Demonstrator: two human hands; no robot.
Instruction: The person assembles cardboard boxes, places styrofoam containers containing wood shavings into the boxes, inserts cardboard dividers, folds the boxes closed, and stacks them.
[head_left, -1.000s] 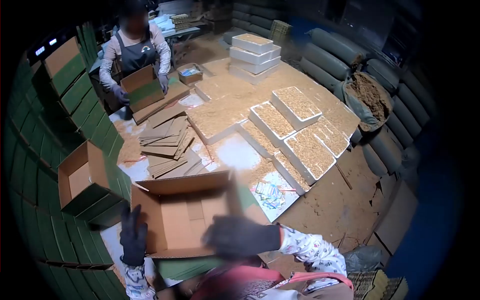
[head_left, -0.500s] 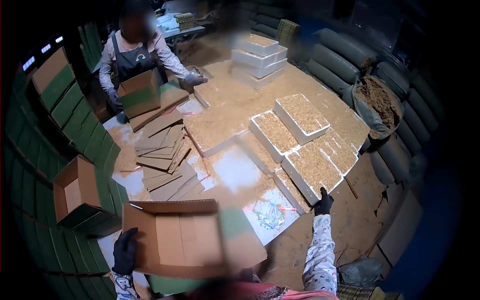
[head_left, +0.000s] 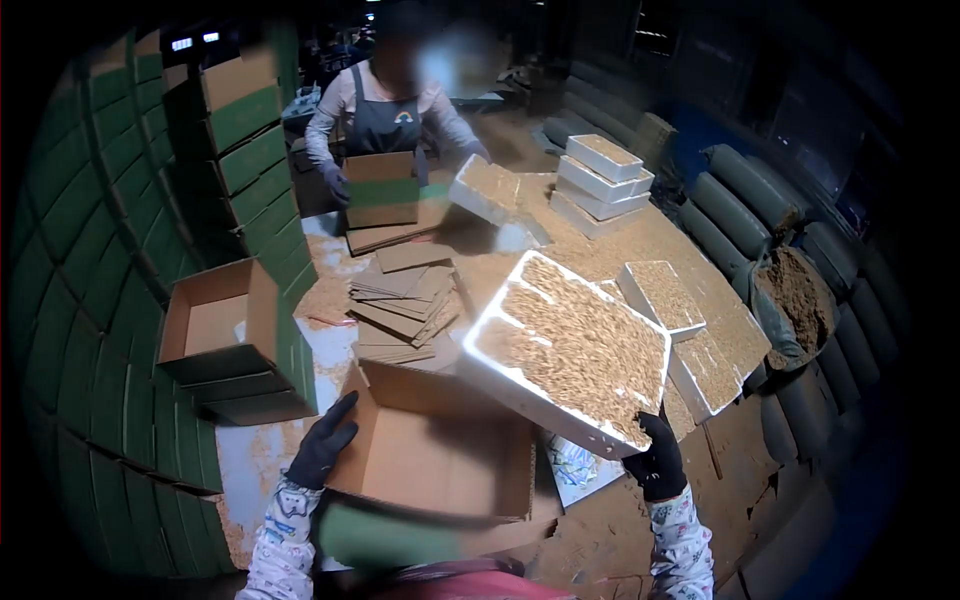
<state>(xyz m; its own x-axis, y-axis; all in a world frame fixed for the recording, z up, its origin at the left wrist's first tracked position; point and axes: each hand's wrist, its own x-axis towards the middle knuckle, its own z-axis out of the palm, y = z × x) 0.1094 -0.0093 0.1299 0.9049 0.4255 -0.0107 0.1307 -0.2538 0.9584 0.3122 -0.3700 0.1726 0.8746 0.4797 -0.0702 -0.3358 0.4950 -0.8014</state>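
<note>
My right hand (head_left: 656, 458), in a dark glove, grips the near right corner of a white foam box (head_left: 530, 385). Loose tan, husk-like material (head_left: 585, 350) fills it to the rim. The foam box is raised and tilted, its left end above the far side of an open cardboard box (head_left: 440, 450). My left hand (head_left: 322, 440), also gloved, holds that cardboard box by its left wall. The visible part of the cardboard box's inside is bare, and a blurred green flap (head_left: 390, 535) hangs on its near side.
Across the table a co-worker (head_left: 385, 110) handles a green-banded box (head_left: 382, 190) and a foam box (head_left: 490, 190). Flat cardboard pieces (head_left: 400, 300) lie between us. Stacked green cartons (head_left: 265, 180) line the left; filled foam boxes (head_left: 605, 185) and sacks (head_left: 740, 205) are right.
My right hand has lifted the foam box off the table and brought it left, toward the cardboard box. The co-worker's foam box is now raised. My view has turned left.
</note>
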